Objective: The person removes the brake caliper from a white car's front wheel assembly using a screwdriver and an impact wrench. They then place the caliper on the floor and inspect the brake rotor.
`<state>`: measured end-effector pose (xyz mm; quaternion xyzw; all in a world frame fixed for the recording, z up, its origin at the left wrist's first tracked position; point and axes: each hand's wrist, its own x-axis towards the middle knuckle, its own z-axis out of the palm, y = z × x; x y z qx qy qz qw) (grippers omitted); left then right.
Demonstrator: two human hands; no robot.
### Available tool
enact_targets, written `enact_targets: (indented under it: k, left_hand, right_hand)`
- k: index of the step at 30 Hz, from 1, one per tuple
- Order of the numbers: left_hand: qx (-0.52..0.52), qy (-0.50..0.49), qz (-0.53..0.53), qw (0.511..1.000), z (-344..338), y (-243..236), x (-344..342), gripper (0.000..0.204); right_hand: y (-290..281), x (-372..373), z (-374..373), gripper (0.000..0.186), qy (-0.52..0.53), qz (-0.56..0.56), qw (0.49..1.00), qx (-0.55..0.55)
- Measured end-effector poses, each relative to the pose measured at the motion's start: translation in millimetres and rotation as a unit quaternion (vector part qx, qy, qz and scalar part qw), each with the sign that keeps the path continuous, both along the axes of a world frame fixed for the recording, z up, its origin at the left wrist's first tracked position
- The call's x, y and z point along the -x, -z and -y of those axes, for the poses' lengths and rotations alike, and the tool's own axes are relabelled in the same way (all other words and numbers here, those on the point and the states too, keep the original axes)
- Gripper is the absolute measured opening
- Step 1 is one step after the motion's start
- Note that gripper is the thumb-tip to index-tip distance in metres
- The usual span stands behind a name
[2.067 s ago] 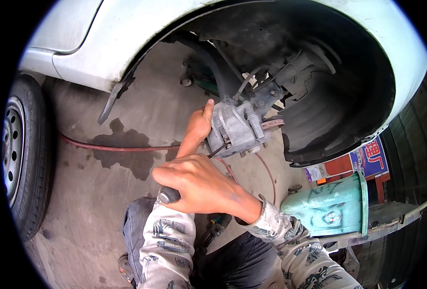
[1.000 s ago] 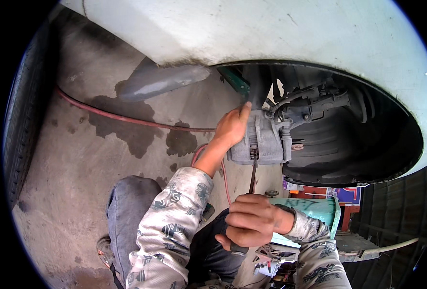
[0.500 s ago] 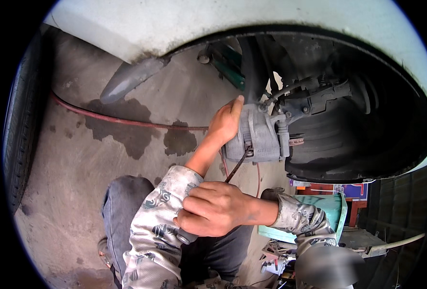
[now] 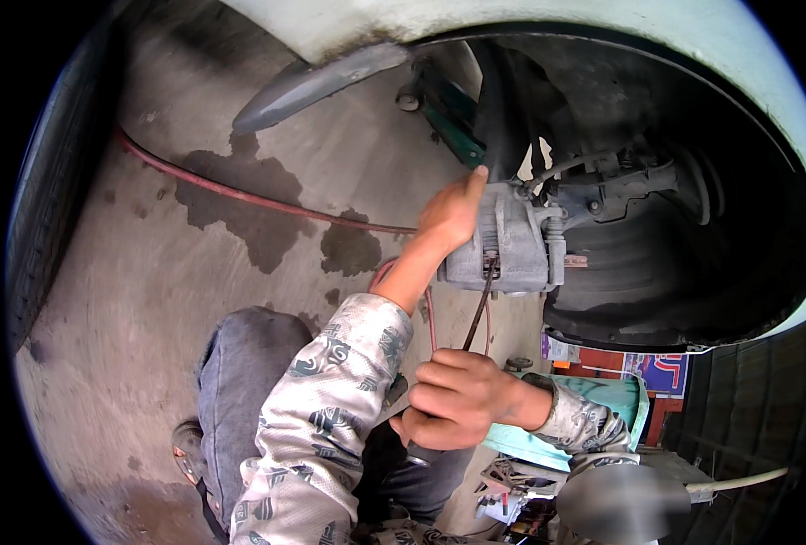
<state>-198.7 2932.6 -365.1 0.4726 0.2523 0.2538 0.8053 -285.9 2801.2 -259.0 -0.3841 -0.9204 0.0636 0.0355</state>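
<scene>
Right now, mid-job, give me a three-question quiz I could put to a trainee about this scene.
1. Which of the person's hands grips the thin, straight tool with a dark metal shaft?

2. True or false: the tool's tip rests on the grey, stained concrete floor.

3. Fill in the colour: a long, ____ rubber hose runs across the floor.

Key:
1. The right hand.
2. False; the tip meets the opening in the grey, cast-metal brake caliper.
3. Red.
</scene>
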Motion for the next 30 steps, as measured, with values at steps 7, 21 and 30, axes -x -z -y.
enact_targets:
  k: [7, 21, 30]
  left_hand:
    - [-0.006, -0.018, 0.005, 1.000, 0.2, 1.6, -2.5, 0.070]
    - [0.046, -0.058, 0.026, 0.997, 0.9, 1.8, -4.6, 0.074]
    - [0.037, -0.035, 0.024, 0.998, 5.0, 0.5, -0.4, 0.075]
  right_hand:
    - [-6.2, -2.3, 7.2, 0.028, -0.004, -0.017, 1.000, 0.017]
    - [-13.7, -1.9, -41.7, 0.023, 0.050, -0.090, 0.995, 0.003]
    - [1.3, 2.7, -4.9, 0.017, 0.032, -0.028, 0.998, -0.037]
